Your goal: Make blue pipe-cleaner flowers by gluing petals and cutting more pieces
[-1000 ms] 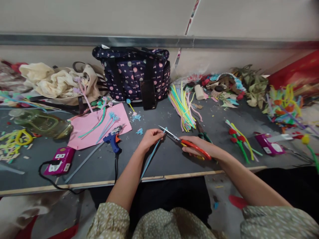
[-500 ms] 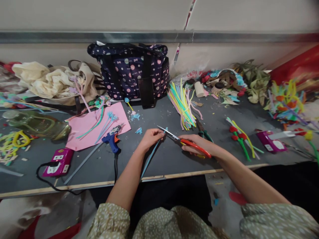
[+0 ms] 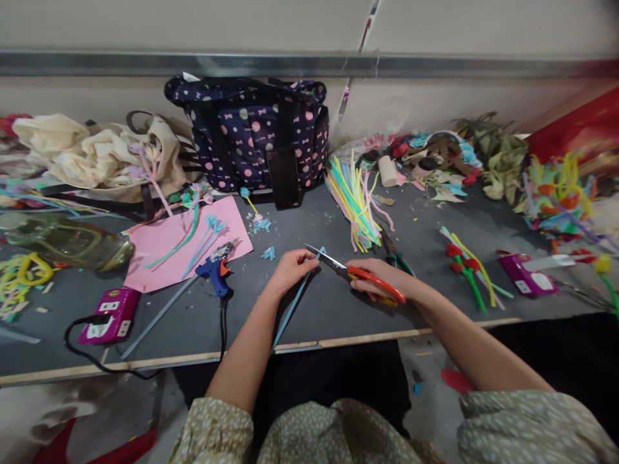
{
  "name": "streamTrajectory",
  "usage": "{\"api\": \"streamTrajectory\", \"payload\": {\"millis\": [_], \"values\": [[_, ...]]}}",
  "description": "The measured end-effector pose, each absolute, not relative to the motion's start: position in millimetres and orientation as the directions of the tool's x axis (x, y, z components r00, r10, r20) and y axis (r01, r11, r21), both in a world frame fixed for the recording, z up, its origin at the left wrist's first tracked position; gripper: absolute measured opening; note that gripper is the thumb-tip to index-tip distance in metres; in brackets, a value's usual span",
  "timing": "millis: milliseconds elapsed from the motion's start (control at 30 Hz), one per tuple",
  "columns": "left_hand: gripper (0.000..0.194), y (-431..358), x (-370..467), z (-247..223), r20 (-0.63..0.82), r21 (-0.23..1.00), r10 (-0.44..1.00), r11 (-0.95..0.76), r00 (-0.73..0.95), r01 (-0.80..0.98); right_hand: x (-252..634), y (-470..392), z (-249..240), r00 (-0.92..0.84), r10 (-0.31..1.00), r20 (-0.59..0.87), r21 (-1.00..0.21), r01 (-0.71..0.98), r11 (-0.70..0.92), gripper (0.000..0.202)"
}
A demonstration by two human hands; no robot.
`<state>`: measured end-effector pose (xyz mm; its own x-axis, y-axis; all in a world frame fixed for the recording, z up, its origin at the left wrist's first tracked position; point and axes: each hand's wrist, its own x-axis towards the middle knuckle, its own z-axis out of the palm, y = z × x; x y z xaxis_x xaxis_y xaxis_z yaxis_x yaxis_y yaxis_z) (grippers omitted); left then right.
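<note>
My left hand pinches a blue pipe cleaner near its upper end, and the long tail slopes down to the table's front edge. In my right hand is a pair of scissors with red-orange handles. Their blades point left and meet the pipe cleaner's tip just beside my left fingertips. Behind my left hand lies a small blue tuft. Beyond my right hand is a bundle of pastel pipe cleaners, and dark-handled pliers lie partly behind the hand.
A blue glue gun rests by a pink sheet on the left, with its cord over the front edge. A phone leans on a patterned bag. Red pipe-cleaner flowers and a purple box lie on the right.
The right hand and scissors have shifted very slightly left, with the blades still at the pipe cleaner's tip. The left hand keeps its pinch. The view has moved a little.
</note>
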<state>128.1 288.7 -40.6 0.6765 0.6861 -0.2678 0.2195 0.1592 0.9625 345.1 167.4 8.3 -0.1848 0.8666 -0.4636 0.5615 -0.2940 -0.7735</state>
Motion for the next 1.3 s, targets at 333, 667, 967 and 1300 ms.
{"api": "streamTrajectory", "payload": {"millis": [333,667,967,1300], "values": [[0.023,290,125,-46,-0.277,0.935,0.686,0.031,0.673,0.354,341,171,6,-0.140,0.825,-0.548,-0.774,0.459,-0.436,0.027],[0.023,291,124,-45,-0.295,0.937,0.669,0.064,0.682,0.343,340,173,6,-0.164,0.825,-0.541,-0.786,0.447,-0.427,0.033],[0.026,293,124,-44,-0.333,0.933,0.661,0.126,0.673,0.338,341,173,-4,-0.143,0.859,-0.492,-0.792,0.483,-0.373,0.034],[0.032,292,124,-40,-0.349,0.935,0.655,0.197,0.670,0.294,336,173,-23,-0.174,0.944,-0.279,-0.735,0.672,-0.094,0.031]]}}
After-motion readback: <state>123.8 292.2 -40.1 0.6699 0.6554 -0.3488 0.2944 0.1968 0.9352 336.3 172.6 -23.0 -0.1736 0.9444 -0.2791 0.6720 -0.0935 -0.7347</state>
